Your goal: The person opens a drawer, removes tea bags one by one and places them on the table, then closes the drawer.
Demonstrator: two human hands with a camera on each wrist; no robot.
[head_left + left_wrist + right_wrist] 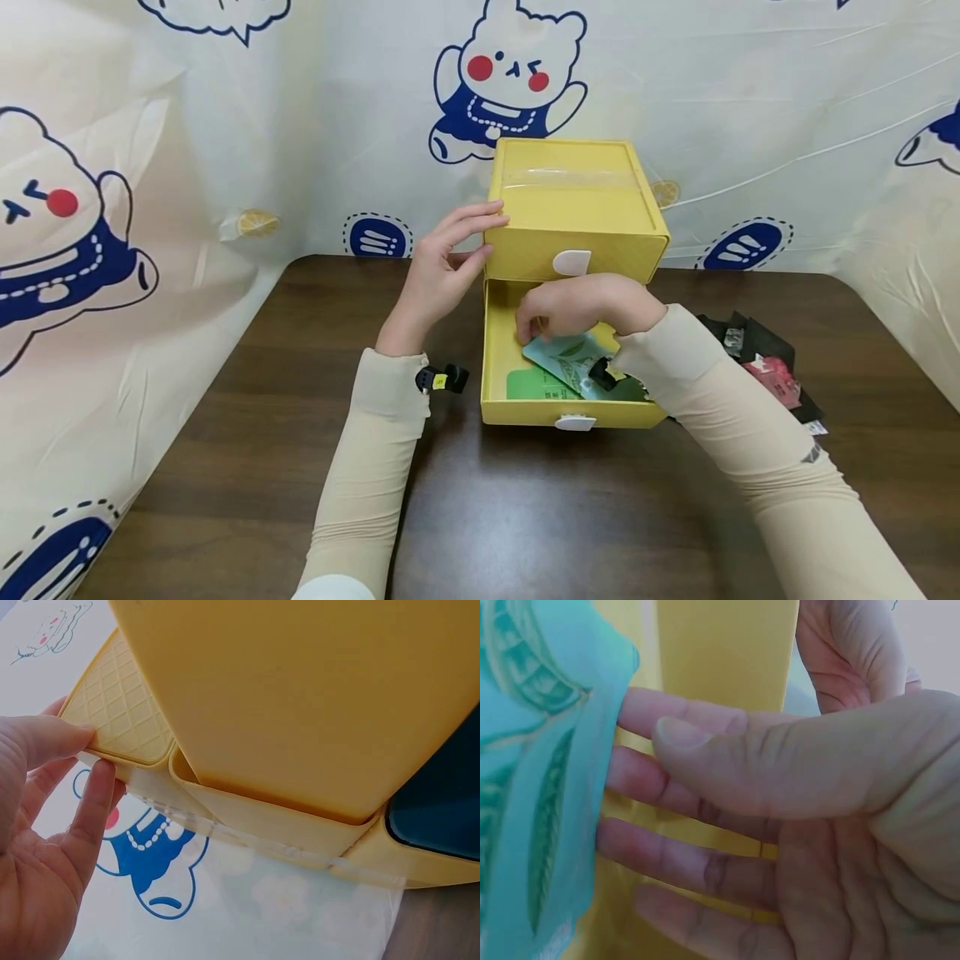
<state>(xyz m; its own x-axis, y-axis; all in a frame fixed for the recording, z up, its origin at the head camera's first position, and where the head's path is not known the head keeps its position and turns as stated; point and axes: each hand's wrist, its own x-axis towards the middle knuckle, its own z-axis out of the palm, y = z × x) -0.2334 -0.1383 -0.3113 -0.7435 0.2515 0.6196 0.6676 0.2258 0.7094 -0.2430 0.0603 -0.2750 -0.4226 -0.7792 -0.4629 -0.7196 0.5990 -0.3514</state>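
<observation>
A yellow two-drawer box (pixel 570 183) stands on the dark table, its lower drawer (pixel 495 367) pulled out. My left hand (pixel 442 271) rests its fairly straight fingers against the upper left side of the box; the left wrist view shows thumb and fingertips at a yellow panel (pixel 120 705) with a diamond pattern. Down in the lower drawer is my right hand (pixel 585 304), its fingertips touching the edge of a teal leaf-printed packet (pixel 540 772). The thumb stays apart from that packet. Under the teal packet (pixel 562 354) lies a green packet (pixel 536 385).
Several black and red packets (pixel 772 379) lie in a pile right of the box, partly behind my right sleeve. White drawer tabs (pixel 572 263) stick out at the front. A printed curtain (pixel 360 125) hangs behind the table (pixel 337 308).
</observation>
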